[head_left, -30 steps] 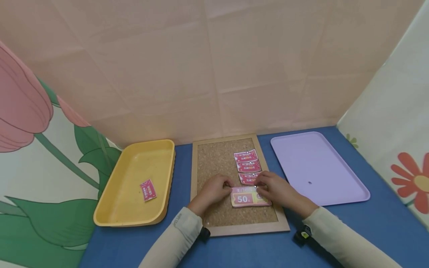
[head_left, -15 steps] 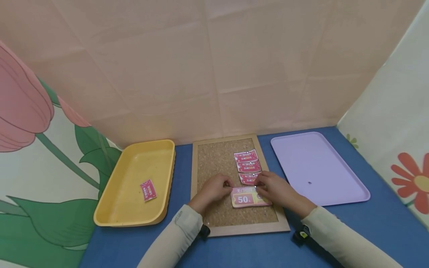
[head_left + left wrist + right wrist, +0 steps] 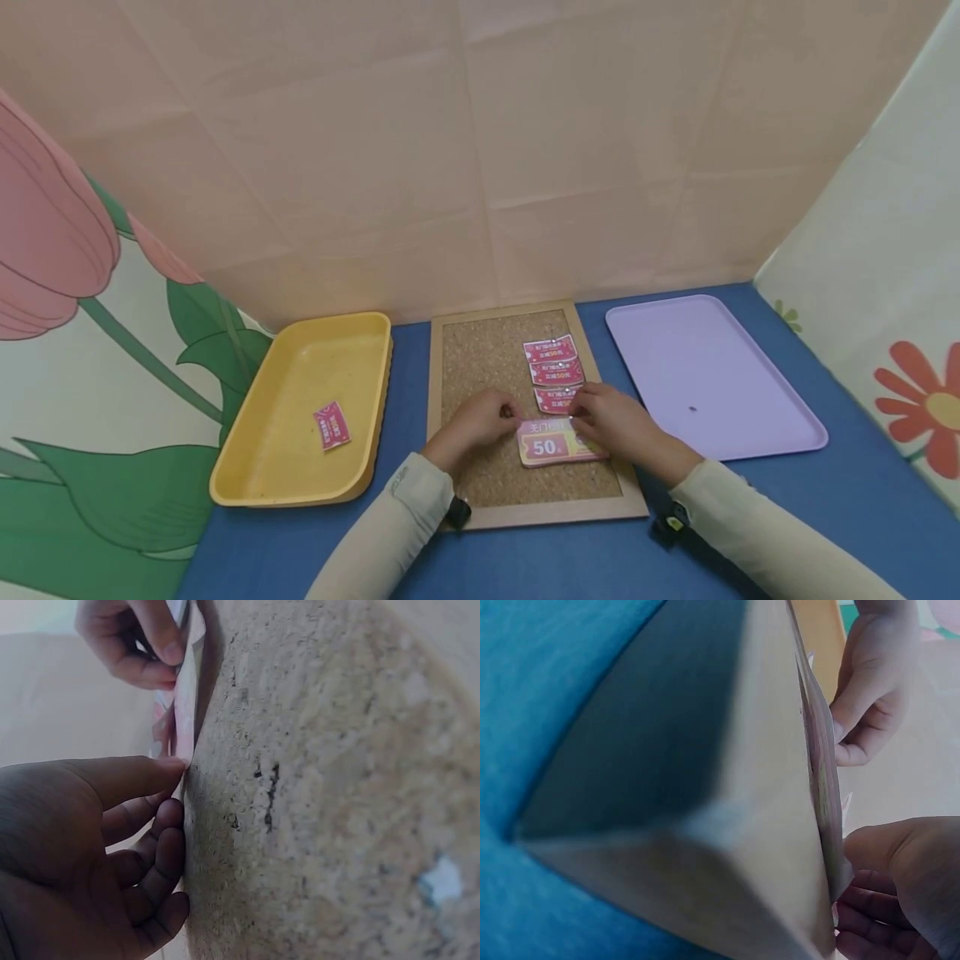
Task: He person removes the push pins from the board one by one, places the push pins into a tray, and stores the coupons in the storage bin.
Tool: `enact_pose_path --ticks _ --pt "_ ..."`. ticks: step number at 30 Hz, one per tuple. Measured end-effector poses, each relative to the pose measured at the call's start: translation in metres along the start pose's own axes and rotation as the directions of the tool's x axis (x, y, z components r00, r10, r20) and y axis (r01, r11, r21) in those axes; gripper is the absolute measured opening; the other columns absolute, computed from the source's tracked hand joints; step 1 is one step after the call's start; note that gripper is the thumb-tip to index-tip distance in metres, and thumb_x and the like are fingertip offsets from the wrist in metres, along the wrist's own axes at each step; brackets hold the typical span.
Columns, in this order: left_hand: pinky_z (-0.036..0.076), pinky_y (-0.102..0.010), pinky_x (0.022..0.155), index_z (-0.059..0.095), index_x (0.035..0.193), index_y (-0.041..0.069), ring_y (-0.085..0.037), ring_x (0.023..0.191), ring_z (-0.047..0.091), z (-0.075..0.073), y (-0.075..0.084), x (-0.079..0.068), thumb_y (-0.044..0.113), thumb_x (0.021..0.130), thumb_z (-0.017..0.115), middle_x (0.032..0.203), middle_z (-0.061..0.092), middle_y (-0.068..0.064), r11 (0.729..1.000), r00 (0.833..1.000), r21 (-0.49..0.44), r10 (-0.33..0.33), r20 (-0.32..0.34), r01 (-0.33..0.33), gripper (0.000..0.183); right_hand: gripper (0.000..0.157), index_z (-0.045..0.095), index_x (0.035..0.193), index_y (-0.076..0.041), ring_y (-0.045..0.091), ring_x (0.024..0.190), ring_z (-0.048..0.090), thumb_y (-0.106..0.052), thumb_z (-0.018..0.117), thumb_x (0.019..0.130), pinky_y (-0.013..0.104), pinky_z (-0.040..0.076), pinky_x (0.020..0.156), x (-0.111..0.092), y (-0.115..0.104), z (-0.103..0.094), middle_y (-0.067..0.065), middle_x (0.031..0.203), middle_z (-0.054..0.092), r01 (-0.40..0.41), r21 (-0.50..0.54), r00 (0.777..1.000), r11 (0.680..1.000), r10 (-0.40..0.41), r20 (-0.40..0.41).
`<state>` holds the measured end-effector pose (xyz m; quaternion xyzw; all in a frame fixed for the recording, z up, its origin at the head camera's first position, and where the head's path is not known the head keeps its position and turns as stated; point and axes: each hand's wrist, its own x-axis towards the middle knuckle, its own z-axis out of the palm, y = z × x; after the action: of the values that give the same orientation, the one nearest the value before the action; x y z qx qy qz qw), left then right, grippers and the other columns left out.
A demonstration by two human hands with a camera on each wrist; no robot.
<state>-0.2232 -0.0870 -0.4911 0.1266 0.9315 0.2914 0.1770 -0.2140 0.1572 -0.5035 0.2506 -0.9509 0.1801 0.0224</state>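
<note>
In the head view, a pink and yellow coupon [image 3: 553, 447] marked 50 lies on the cork board [image 3: 480, 358]. My left hand [image 3: 480, 421] pinches its upper left corner, thumb on the edge in the left wrist view. At its upper right my right hand [image 3: 617, 423] grips the top edge between thumb and fingers. A small shiny pin head [image 3: 571, 417] shows beside the right fingertips. Seen from the right wrist, the coupon's side edge [image 3: 823, 772] looks layered and stands slightly off the board. Above it, three smaller red coupons [image 3: 557, 372] are pinned in a column.
A yellow tray [image 3: 300, 492] at the left holds one small red coupon [image 3: 332, 426]. At the right lies a shallow purple tray [image 3: 675, 358] with a tiny dark object [image 3: 692, 408] on it. The blue tabletop [image 3: 555, 562] surrounds the wood-framed board.
Both hands stay nearly in place on the coupon. The right wrist has shifted very slightly to the left.
</note>
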Motion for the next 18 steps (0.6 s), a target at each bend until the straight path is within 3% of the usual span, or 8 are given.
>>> enact_pose_path --ticks 7,18 --pt "0.045 -0.028 0.064 0.070 0.086 0.022 -0.011 0.073 0.055 -0.0022 -0.0012 0.0012 0.023 0.093 0.067 0.080 0.061 0.008 1.000 1.000 -0.012 0.015 0.028 -0.015 0.008 0.014 0.070 0.089 -0.019 0.012 0.079 0.058 -0.029 0.077 0.083 0.034 0.051 0.069 0.0018 -0.0028 -0.0018 -0.007 0.084 0.061 -0.016 -0.052 1.000 0.999 0.017 0.012" --pt "0.045 -0.028 0.064 0.072 0.086 0.021 -0.011 0.072 0.055 -0.0024 -0.0045 0.0030 0.023 0.093 0.067 0.079 0.062 0.008 0.999 0.999 -0.041 0.030 0.029 -0.029 0.009 0.011 0.069 0.083 -0.019 0.014 0.076 0.059 -0.027 0.077 0.081 0.034 0.052 0.066 0.0023 -0.0021 -0.0005 -0.007 0.080 0.061 0.047 -0.113 0.997 0.993 -0.053 -0.057"
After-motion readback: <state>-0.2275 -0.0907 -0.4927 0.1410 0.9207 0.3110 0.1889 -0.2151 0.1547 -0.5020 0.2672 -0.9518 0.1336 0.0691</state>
